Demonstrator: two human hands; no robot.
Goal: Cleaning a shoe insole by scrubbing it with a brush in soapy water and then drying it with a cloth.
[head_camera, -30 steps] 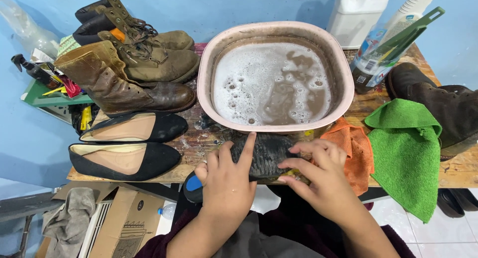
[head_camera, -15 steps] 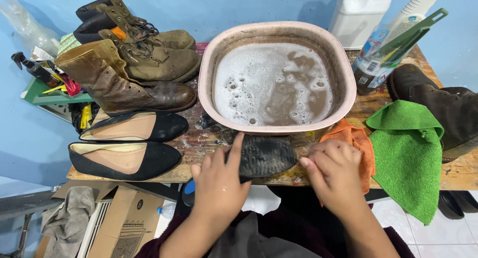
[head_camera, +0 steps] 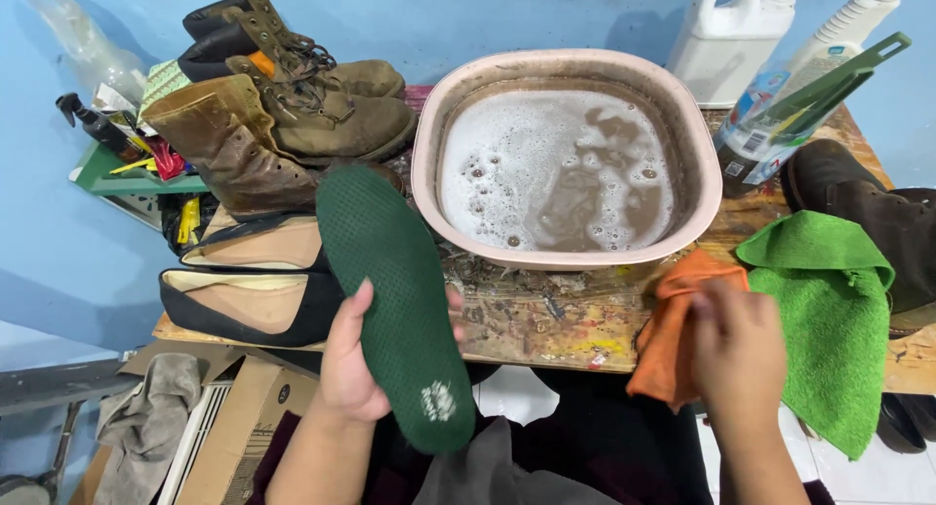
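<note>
My left hand grips a dark green shoe insole, held upright and tilted over the table's front edge, its textured face toward me. My right hand is closed on an orange cloth that lies at the table's front edge beside a green towel. A pink basin of soapy, murky water stands just behind both hands on the worn wooden table.
Two brown lace-up boots and a pair of black flat shoes sit left of the basin. A dark brown boot lies at right. A white jug and spray bottle stand behind. Cardboard box below left.
My left hand has lifted the insole off the table and turned it upright. My right hand has moved right, off the insole and onto the orange cloth.
</note>
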